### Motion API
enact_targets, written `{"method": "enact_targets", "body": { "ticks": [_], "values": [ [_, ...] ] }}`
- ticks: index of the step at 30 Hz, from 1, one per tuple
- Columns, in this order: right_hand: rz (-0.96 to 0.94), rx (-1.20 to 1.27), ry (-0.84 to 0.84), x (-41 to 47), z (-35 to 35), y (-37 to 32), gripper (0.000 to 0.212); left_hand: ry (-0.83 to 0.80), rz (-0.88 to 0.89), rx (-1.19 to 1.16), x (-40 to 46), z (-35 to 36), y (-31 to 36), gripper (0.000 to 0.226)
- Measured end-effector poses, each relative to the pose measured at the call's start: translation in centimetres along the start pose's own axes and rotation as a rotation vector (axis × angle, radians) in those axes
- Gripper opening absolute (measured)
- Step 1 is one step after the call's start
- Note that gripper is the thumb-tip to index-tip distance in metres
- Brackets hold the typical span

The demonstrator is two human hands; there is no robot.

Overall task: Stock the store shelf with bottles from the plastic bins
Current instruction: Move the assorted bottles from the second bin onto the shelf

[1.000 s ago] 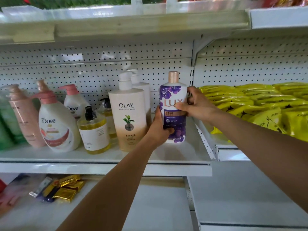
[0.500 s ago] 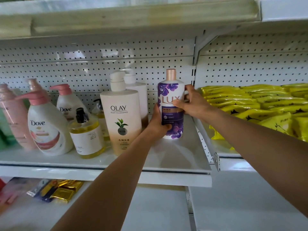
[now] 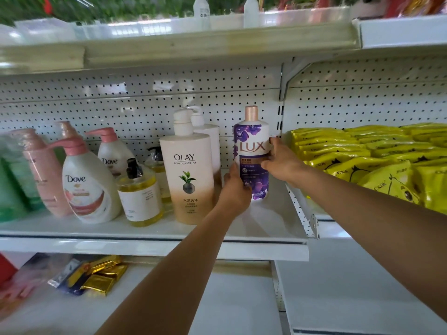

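Observation:
A purple and white Lux bottle [image 3: 251, 141] with a rose-gold cap stands upright near the back right of the white shelf [image 3: 273, 221]. My left hand [image 3: 235, 187] grips its lower left side, the thumb across the label. My right hand [image 3: 281, 162] holds its right side at mid height, fingers curled round the bottle. Just to its left stands a tall cream Olay pump bottle [image 3: 188, 170], with a second white pump bottle [image 3: 205, 131] behind it. The plastic bins are out of view.
Further left stand a yellow pump bottle [image 3: 139, 194], two Dove bottles [image 3: 84, 189], pink bottles [image 3: 43, 170] and green packs [image 3: 12, 184]. Yellow packets [image 3: 377, 163] fill the shelf to the right. Gold-wrapped items [image 3: 101, 276] lie on the lower shelf. An upper shelf [image 3: 183, 44] hangs overhead.
The Lux bottle has been pushed a little further back on the shelf, away from its front edge. Both hands have stayed on it. The camera view has shifted slightly.

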State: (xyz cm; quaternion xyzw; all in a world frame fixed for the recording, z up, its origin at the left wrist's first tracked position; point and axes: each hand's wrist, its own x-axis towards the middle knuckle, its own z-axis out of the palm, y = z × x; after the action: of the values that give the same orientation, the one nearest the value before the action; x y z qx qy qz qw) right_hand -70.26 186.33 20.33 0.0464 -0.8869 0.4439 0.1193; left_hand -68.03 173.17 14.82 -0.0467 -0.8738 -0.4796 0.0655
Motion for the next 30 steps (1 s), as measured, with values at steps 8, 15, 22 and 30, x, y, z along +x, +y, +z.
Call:
{"method": "enact_targets", "body": {
  "ticks": [8,15,22,30],
  "values": [
    [-0.182,-0.407,-0.034,-6.6,-0.3,-0.7,0.031,0.065,0.223,0.259,-6.5,-2.3,-1.2,0.033],
    [-0.237,-0.620,-0.022,-13.1,2.0,-0.9,0.026,0.125,0.241,0.396,-12.0,-6.3,-3.9,0.024],
    [-0.185,-0.588,-0.074,-19.4,7.8,-0.7,0.025,0.089,0.137,0.398,-17.7,-10.2,-9.9,0.023],
    [-0.092,-0.527,-0.242,-26.1,18.0,1.2,0.023,-0.108,-0.060,0.383,-23.9,-12.1,-21.4,0.022]
  ]
}}
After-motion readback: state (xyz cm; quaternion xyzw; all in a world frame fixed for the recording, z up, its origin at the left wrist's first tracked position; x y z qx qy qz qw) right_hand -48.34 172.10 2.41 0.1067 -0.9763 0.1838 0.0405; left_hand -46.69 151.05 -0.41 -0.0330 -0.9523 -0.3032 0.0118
